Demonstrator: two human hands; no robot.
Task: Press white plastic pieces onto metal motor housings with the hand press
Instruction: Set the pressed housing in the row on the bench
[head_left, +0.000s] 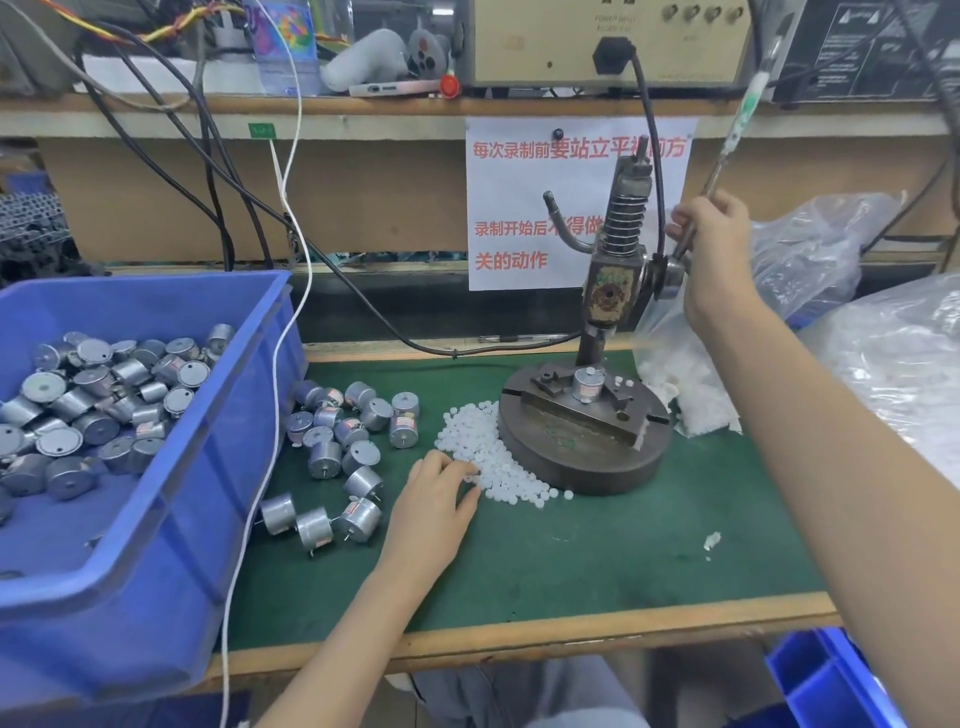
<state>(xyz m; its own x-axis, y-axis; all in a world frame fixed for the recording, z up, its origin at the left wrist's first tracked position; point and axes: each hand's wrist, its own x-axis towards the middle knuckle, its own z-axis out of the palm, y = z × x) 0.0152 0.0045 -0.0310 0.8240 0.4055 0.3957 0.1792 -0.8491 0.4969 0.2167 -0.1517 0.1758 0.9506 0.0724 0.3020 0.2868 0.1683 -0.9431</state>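
Note:
The hand press (613, 291) stands on a round metal base (582, 457) on the green mat. One metal motor housing (588, 385) sits upright in the fixture under the ram, a white piece on its top. My right hand (711, 244) grips the press lever (727, 156), which points up and to the right. A pile of small white plastic pieces (493, 457) lies left of the base. My left hand (441, 488) rests at the pile's edge, fingertips touching the pieces; whether it pinches one is hidden. Loose motor housings (348, 441) lie on the mat.
A blue bin (218, 467) with several motor housings stands at the left, overhanging the table edge. Clear plastic bags of white parts (810, 270) fill the right side. Cables (291, 291) hang across the back. A printed sign (524, 208) is behind the press.

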